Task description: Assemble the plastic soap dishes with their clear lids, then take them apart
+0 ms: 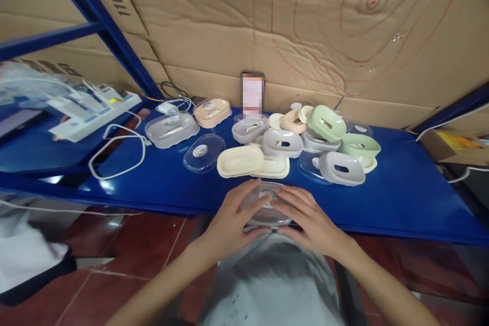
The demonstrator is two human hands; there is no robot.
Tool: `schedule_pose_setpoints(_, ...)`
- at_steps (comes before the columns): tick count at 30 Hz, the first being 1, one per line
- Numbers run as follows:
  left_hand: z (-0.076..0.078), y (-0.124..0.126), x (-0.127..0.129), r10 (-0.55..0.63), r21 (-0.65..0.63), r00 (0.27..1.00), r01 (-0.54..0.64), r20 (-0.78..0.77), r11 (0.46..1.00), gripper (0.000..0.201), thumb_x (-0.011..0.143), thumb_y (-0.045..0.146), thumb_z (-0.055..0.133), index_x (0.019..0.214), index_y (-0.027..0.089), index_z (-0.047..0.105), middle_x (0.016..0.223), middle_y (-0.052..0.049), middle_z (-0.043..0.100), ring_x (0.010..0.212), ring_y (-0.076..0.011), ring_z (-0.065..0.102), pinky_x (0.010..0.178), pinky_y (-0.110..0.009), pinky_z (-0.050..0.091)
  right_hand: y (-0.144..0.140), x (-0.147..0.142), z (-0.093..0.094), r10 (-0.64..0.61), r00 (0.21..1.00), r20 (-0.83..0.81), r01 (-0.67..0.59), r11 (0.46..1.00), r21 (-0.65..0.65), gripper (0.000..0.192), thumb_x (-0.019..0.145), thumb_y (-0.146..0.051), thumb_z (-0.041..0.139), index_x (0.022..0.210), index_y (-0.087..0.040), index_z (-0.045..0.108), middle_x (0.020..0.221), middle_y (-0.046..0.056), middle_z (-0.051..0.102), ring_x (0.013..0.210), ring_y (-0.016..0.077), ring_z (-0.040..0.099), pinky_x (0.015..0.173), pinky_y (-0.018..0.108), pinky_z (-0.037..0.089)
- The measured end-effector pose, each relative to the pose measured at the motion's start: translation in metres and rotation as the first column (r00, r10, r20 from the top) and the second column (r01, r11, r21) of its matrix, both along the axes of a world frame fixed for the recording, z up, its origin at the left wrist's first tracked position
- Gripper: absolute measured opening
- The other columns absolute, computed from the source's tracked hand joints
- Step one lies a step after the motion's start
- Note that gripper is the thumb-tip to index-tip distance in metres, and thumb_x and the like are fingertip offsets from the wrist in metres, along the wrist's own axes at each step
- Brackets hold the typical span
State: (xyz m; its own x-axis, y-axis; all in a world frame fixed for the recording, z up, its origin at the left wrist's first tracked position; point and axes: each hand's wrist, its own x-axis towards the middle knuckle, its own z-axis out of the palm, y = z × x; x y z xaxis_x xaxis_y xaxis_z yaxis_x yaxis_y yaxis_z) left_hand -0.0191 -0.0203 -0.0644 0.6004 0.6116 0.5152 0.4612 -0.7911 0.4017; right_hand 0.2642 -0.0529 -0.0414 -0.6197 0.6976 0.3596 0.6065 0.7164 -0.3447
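At the table's front edge, a grey soap box (267,218) with a clear lid and a round sticker sits between my hands. My left hand (239,214) grips its left side, fingers over the lid and thumb along the near edge. On the right side my right hand (305,216) does the same, fingertips pressing on top of the lid. Just beyond lie a cream soap tray (240,160), a grey soap dish with a slot (282,142) and another grey one (342,168). A loose clear lid (204,153) lies to the left.
Green soap dishes (326,122) and peach parts pile up at the back right. Lidded peach (213,112) and grey boxes (171,130) stand at the back left. A phone (252,94) leans on the cardboard wall. A power strip (95,117) and white cable (143,155) lie left.
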Motion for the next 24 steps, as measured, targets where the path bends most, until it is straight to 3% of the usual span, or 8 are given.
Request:
schedule_pose_setpoints(6, -0.013, 0.013, 0.018, 0.01, -0.114, 1.0, -0.007, 0.023, 0.993, 0.099, 0.092, 0.054, 0.083, 0.17, 0.033, 0.026, 0.177, -0.02, 0.022, 0.162, -0.0411, 0.035, 0.124, -0.059, 0.048, -0.001, 0.013, -0.017, -0.106, 0.98, -0.166, 0.103, 0.994, -0.024, 0.063, 0.107, -0.03, 0.064, 0.167, -0.031, 0.043, 0.165, 0.011, 0.053, 0.157, 0.0296, 0.045, 0.123, 0.054, 0.05)
schedule_pose_setpoints(10, -0.016, 0.01, 0.017, 0.066, -0.065, 0.995, -0.061, 0.077, 0.996, 0.094, 0.096, 0.048, 0.081, 0.17, 0.033, 0.026, 0.179, -0.017, 0.02, 0.164, -0.0382, 0.032, 0.124, -0.055, 0.048, 0.006, 0.026, -0.009, -0.169, 0.958, -0.233, 0.191, 0.978, 0.077, 0.067, 0.105, -0.023, 0.066, 0.167, -0.032, 0.043, 0.164, 0.011, 0.054, 0.157, 0.0302, 0.046, 0.125, 0.055, 0.048)
schedule_pose_setpoints(12, -0.015, 0.009, 0.017, 0.071, -0.015, 0.996, -0.071, 0.05, 0.997, 0.077, 0.099, 0.043, 0.078, 0.165, 0.031, 0.04, 0.177, -0.016, 0.026, 0.163, -0.0372, 0.034, 0.126, -0.054, 0.046, 0.021, 0.032, 0.0, -0.227, 0.944, -0.24, 0.268, 0.951, 0.153, 0.067, 0.104, -0.022, 0.067, 0.166, -0.032, 0.044, 0.163, 0.011, 0.054, 0.157, 0.0301, 0.046, 0.127, 0.055, 0.046)
schedule_pose_setpoints(15, -0.01, 0.009, 0.018, -0.001, 0.052, 0.997, 0.005, -0.08, 0.999, 0.047, 0.103, 0.036, 0.071, 0.148, 0.029, 0.061, 0.164, -0.011, 0.052, 0.155, -0.0335, 0.045, 0.13, -0.056, 0.035, 0.062, 0.035, 0.01, -0.281, 0.938, -0.205, 0.321, 0.926, 0.2, 0.06, 0.107, -0.028, 0.063, 0.165, -0.031, 0.047, 0.163, 0.011, 0.055, 0.158, 0.0298, 0.045, 0.129, 0.055, 0.043)
schedule_pose_setpoints(17, -0.007, 0.011, 0.019, -0.066, 0.06, 0.988, 0.075, -0.14, 0.995, 0.037, 0.105, 0.032, 0.068, 0.141, 0.028, 0.067, 0.15, -0.007, 0.067, 0.145, -0.0287, 0.056, 0.134, -0.056, 0.027, 0.091, 0.034, 0.014, -0.303, 0.943, -0.141, 0.326, 0.926, 0.192, 0.054, 0.11, -0.033, 0.057, 0.163, -0.029, 0.049, 0.164, 0.011, 0.055, 0.159, 0.0307, 0.043, 0.131, 0.058, 0.038)
schedule_pose_setpoints(19, -0.005, 0.012, 0.018, -0.109, 0.046, 0.984, 0.117, -0.14, 0.992, 0.034, 0.105, 0.032, 0.067, 0.139, 0.028, 0.068, 0.141, -0.004, 0.073, 0.136, -0.0253, 0.061, 0.134, -0.054, 0.024, 0.111, 0.029, 0.017, -0.341, 0.938, -0.062, 0.346, 0.918, 0.194, 0.051, 0.112, -0.033, 0.051, 0.162, -0.027, 0.05, 0.167, 0.012, 0.051, 0.162, 0.0327, 0.038, 0.134, 0.065, 0.027)
schedule_pose_setpoints(21, -0.004, 0.013, 0.017, -0.12, 0.031, 0.987, 0.124, -0.105, 0.992, 0.034, 0.105, 0.033, 0.068, 0.139, 0.029, 0.068, 0.14, -0.004, 0.075, 0.133, -0.0247, 0.063, 0.133, -0.053, 0.026, 0.113, 0.021, 0.022, -0.367, 0.93, -0.012, 0.361, 0.909, 0.208, 0.05, 0.113, -0.031, 0.046, 0.163, -0.026, 0.049, 0.171, 0.012, 0.046, 0.163, 0.0335, 0.035, 0.134, 0.069, 0.019)
schedule_pose_setpoints(24, -0.005, 0.013, 0.018, -0.107, 0.016, 0.992, 0.108, -0.067, 0.994, 0.035, 0.104, 0.034, 0.069, 0.139, 0.031, 0.07, 0.136, -0.003, 0.076, 0.13, -0.0249, 0.065, 0.13, -0.053, 0.03, 0.084, 0.007, 0.024, -0.243, 0.97, 0.027, 0.234, 0.953, 0.195, 0.048, 0.113, -0.03, 0.046, 0.161, -0.027, 0.05, 0.167, 0.011, 0.051, 0.16, 0.0299, 0.04, 0.133, 0.061, 0.028)
